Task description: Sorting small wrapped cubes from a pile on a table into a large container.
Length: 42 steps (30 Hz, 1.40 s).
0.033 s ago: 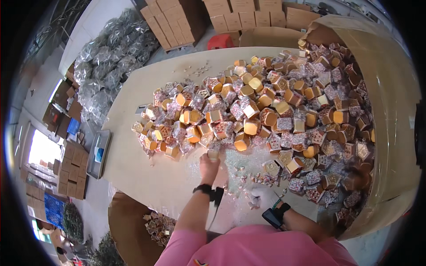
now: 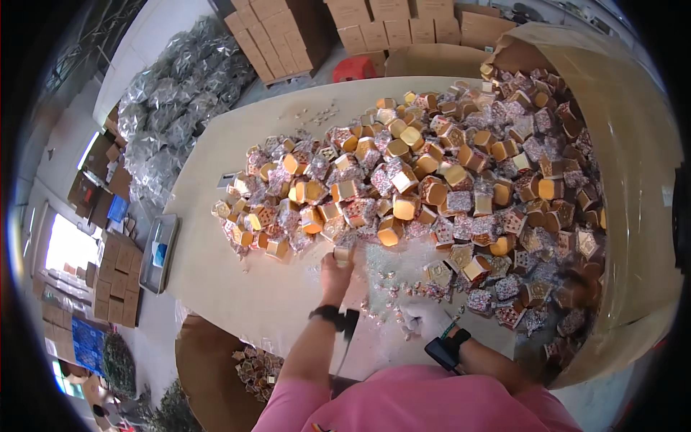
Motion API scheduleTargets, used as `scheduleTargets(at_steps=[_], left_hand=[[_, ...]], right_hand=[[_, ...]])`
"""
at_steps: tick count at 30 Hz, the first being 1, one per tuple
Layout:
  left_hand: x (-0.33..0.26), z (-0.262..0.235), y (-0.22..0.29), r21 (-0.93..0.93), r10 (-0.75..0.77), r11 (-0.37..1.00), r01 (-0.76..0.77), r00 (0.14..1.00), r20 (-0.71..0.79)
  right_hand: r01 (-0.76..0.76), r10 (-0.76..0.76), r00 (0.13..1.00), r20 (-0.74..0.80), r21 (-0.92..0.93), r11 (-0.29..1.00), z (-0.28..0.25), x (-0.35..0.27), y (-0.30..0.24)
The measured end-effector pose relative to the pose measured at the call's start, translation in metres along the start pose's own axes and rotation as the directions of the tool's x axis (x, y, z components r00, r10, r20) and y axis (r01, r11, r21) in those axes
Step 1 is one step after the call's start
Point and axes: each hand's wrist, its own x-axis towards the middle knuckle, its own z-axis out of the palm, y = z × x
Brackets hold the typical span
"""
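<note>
A large heap of small gingerbread-house ornaments (image 2: 432,191) with sprinkle-like coating and tan or golden bases covers the far and right parts of the table (image 2: 209,288). At the heap's near edge, my left hand (image 2: 336,273) is closed around one small house ornament (image 2: 342,255), its pale base turned toward me. My right hand (image 2: 425,318), in a whitish glove, is low over the table beside loose small colourful bits (image 2: 414,289). Its fingers blend into the pale surface, so their grip is unclear. A thin green stick-like thing (image 2: 452,322) shows by its wrist.
A big cardboard carton (image 2: 633,194) lies open along the right side, ornaments spilling from it. Below the table's left edge an open carton (image 2: 201,360) holds more pieces. A metal tray (image 2: 157,252) stands at left; silvery wrapped bundles (image 2: 180,101) and stacked cartons (image 2: 277,36) are behind.
My left hand has drawn slightly toward me with the ornament. The right hand has shifted only a little. The heap looks the same.
</note>
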Motion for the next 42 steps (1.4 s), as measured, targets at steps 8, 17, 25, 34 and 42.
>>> scheduleTargets(at_steps=[8, 17, 25, 34, 42], left_hand=[[-0.1, -0.072, 0.003, -0.281, 0.182, 0.956, -0.084, 0.922, 0.343], [-0.145, -0.086, 0.001, -0.366, 0.295, 0.922, -0.127, 0.842, 0.451], [-0.17, -0.052, 0.007, -0.861, -0.034, 0.272, 0.43, 0.898, 0.438], [-0.181, -0.042, 0.0, -0.83, -0.064, 0.051, 0.555, 0.831, 0.552], [-0.189, -0.06, -0.032, -0.803, -0.236, -0.21, 0.558, 0.768, 0.595]], right_hand=[[0.153, -0.168, 0.979, -0.113, -0.134, 0.979, 0.008, 0.014, -0.005], [-0.139, 0.044, 0.97, -0.238, -0.403, 0.905, 0.053, -0.002, 0.016], [-0.118, 0.12, 0.977, -0.174, 0.018, 0.993, 0.068, -0.015, 0.021], [-0.081, 0.076, 0.993, -0.088, -0.051, 0.995, 0.06, -0.007, 0.022], [0.168, -0.164, 0.986, 0.038, -0.258, 0.951, 0.036, -0.001, 0.017]])
